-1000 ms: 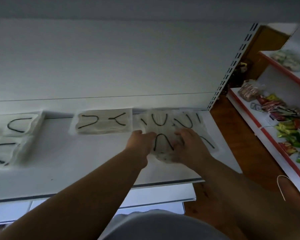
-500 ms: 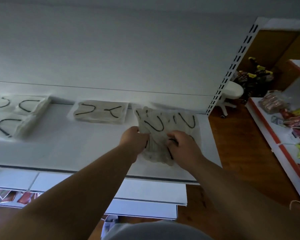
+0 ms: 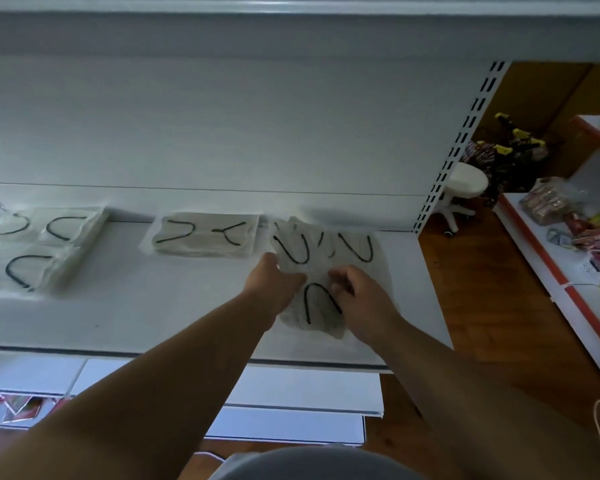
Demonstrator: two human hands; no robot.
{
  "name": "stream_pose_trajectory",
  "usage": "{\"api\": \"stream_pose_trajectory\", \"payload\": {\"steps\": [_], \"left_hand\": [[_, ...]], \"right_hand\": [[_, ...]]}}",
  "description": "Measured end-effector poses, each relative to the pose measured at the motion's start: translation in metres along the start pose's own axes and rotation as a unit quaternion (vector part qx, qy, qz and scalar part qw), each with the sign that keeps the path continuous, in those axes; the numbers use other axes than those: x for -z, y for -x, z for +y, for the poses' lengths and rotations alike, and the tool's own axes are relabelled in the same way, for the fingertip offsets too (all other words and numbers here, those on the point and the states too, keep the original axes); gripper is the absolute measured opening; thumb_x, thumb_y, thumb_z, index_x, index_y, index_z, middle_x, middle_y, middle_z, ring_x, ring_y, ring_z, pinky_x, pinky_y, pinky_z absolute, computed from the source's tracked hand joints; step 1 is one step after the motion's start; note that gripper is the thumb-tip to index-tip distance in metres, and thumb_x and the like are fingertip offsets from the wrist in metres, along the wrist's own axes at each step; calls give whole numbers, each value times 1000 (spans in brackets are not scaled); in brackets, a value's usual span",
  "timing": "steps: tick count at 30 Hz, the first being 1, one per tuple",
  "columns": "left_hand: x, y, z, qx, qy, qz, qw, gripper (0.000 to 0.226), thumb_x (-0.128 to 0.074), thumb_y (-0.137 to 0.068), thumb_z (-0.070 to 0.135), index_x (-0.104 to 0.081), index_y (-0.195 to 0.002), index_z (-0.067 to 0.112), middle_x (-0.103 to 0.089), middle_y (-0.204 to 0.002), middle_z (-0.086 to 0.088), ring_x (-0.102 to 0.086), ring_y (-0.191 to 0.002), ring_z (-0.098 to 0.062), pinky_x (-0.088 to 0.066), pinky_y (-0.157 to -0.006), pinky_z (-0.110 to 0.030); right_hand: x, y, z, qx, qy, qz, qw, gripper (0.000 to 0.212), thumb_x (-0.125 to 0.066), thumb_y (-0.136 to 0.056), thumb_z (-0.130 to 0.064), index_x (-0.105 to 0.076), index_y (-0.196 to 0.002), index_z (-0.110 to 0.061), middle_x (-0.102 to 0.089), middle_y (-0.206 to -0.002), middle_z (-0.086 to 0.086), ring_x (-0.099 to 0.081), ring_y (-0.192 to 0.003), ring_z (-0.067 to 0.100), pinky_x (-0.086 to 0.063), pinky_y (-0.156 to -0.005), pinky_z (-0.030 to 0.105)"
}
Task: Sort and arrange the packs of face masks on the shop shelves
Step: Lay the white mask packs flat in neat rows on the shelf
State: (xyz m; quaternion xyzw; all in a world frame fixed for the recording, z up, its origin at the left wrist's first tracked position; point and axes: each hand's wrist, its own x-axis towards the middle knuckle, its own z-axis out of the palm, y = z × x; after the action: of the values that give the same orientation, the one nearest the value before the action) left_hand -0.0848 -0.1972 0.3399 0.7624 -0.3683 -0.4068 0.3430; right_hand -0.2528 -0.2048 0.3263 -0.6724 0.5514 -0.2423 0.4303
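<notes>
Clear packs of white face masks with black ear loops lie on a white shop shelf. A loose pile of packs sits at the shelf's right end. My left hand grips the pile's left edge, and my right hand pinches a pack near its front right. One neat pack lies flat just left of the pile. Further left lies a group of packs.
The shelf's perforated upright marks its right end, with wooden floor beyond. A white stool stands behind it. Another shelf at the right holds colourful snack packets. Lower white shelves jut out below.
Both hands have kept working the right-hand pile; a pack with an arched black loop now shows between them. The camera has tilted a little.
</notes>
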Motion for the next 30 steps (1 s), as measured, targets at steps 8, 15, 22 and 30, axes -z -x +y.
{"api": "stream_pose_trajectory", "payload": {"steps": [8,15,22,30], "left_hand": [[6,2,-7,24,140,-23,990,47,-73,-83,7,-51,-119,26,-64,-107,-4,-66,-95,-24,-61,-83,-45],[22,16,-20,7,275,-22,961,48,-75,-81,-2,-56,-122,15,-72,-107,-15,-72,-98,-32,-59,-85,-53],[47,26,-44,17,330,-98,939,31,-59,-97,6,-58,-127,16,-72,-117,-15,-69,-108,-35,-55,-94,-55],[90,9,-62,23,322,-63,944,36,-50,-100,2,-61,-126,25,-74,-111,-9,-70,-105,-29,-56,-95,-47]], "right_hand": [[5,4,0,-11,-97,73,993,22,-57,-99,-25,-58,-121,-24,-62,-109,-13,-60,-106,9,-50,-86,22],[-14,-2,-15,-71,-196,-11,978,53,-80,-81,-30,-52,-126,-25,-66,-112,-8,-66,-98,12,-59,-86,39],[-47,-19,-14,-45,-217,24,975,18,-72,-87,-11,-63,-101,-19,-73,-97,5,-70,-94,25,-59,-84,46],[-59,-26,-30,-28,-160,87,983,6,-60,-96,-19,-59,-99,-14,-61,-80,0,-52,-70,14,-41,-63,28]]}}
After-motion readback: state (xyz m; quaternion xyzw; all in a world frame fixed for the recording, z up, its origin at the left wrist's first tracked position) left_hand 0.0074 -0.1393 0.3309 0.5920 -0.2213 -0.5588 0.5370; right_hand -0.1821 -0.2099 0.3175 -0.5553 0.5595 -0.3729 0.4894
